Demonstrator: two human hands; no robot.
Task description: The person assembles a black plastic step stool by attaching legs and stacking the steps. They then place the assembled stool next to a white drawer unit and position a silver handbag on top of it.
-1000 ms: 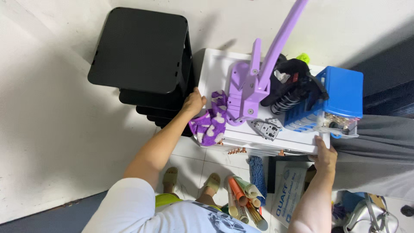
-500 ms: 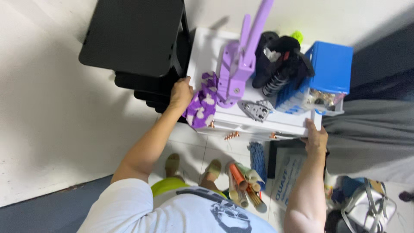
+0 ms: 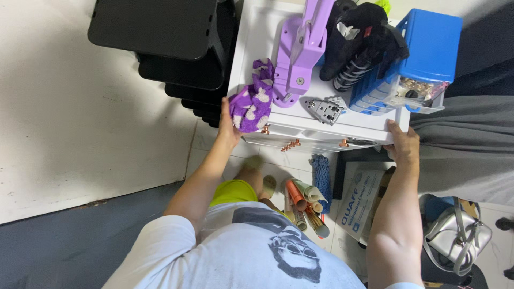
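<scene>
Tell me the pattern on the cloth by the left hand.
Purple cloth with white blotches, head view.

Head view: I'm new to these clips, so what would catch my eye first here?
Both hands grip a white drawer unit from above: the left hand at its left corner, beside a purple patterned sock, the right hand at its right corner. On top stand a tall purple plastic tool and a blue box, with stacked black stools at the left.
</scene>
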